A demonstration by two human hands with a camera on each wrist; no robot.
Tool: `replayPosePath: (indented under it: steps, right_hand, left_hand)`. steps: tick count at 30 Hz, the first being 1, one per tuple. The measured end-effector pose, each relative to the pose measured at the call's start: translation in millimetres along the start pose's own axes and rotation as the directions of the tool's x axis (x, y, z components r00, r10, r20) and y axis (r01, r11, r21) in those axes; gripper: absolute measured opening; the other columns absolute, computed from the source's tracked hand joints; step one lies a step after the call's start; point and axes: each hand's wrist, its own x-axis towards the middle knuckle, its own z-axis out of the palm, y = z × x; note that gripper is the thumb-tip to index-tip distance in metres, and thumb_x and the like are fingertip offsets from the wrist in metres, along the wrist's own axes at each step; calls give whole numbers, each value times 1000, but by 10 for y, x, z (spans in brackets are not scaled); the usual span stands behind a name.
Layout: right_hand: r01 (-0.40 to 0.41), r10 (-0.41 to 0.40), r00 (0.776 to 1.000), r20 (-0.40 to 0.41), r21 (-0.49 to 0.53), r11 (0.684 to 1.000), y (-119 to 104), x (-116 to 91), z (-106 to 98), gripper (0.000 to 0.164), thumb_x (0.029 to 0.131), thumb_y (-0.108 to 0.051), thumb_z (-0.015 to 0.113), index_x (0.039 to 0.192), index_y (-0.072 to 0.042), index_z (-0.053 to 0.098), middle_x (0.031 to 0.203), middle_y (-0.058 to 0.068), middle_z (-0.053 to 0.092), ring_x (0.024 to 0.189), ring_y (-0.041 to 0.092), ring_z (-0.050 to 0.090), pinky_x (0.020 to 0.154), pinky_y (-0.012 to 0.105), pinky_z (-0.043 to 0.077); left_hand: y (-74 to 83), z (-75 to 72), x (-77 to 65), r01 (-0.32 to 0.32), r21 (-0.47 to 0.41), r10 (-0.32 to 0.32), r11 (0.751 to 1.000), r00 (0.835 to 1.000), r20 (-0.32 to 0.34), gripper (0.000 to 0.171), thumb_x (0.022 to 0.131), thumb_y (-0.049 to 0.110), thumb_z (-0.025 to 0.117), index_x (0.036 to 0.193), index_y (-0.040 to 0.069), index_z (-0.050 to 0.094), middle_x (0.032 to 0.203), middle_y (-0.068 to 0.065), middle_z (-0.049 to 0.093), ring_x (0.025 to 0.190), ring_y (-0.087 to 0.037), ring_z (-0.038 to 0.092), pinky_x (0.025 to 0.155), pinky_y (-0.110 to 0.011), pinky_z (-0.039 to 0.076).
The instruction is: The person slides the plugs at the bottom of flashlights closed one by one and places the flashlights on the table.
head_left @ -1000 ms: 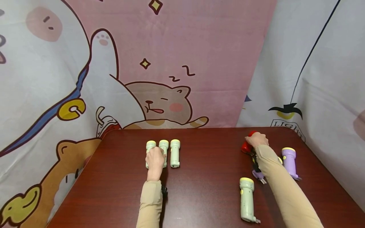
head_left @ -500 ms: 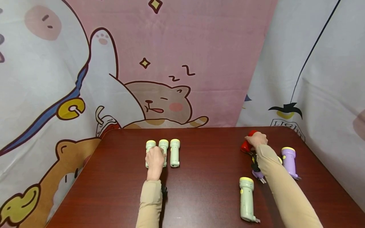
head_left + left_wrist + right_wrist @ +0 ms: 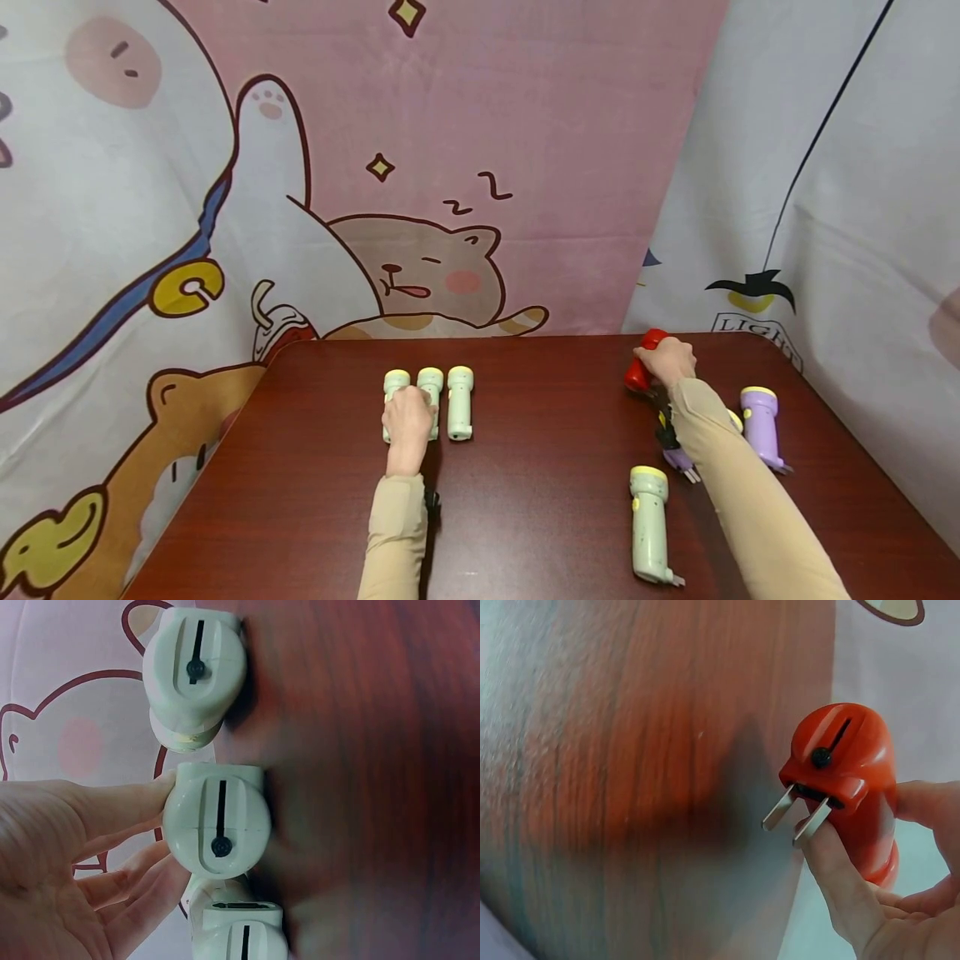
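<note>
My left hand [image 3: 408, 412] pinches the middle of three pale green flashlights lying side by side. That middle flashlight [image 3: 217, 821] has my thumb on one side and fingers on the other. The right-hand flashlight [image 3: 461, 404] lies just beside it, and the left-hand flashlight [image 3: 396, 381] is partly covered by my hand. At the far right of the table, my right hand [image 3: 669, 360] grips a red flashlight [image 3: 639, 375] round its body. Two metal plug prongs [image 3: 813, 822] stick out of the red flashlight's tail end, below a black slider button [image 3: 821, 757].
A pale green flashlight [image 3: 649, 525] with prongs out lies nearer on the right. One purple flashlight [image 3: 761, 425] lies right of my forearm; another purple one [image 3: 678, 461] is mostly hidden under it. The dark red table [image 3: 540, 467] ends at a cartoon-printed backdrop [image 3: 585, 167].
My right hand has moved left and a little farther away or up, carrying the red flashlight with it. The left hand and the green flashlights have stayed in place.
</note>
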Motion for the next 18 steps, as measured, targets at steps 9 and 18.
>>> replayPosePath:
  steps: [9,18]
  right_hand:
    - [76,-75,995,-63,3,997,-179,-70,-18,44,88,-37,55,85,7,59,81,23,60,68,37,60,64,43,53]
    - [150,-144,984,-109,50,987,-397,-189,-11,45,88,-38,58,88,7,58,80,23,62,64,33,60,55,37,53]
  left_hand:
    - [3,-2,-17,-9,-22,9,1000,1000,-7,56,78,11,76,48,17,29,53,4,19,48,-18,33,42,-28,25]
    - [4,-8,-25,-13,-24,13,1000,1000,-10,56,78,11,76,48,17,28,54,5,17,48,-17,29,42,-27,24]
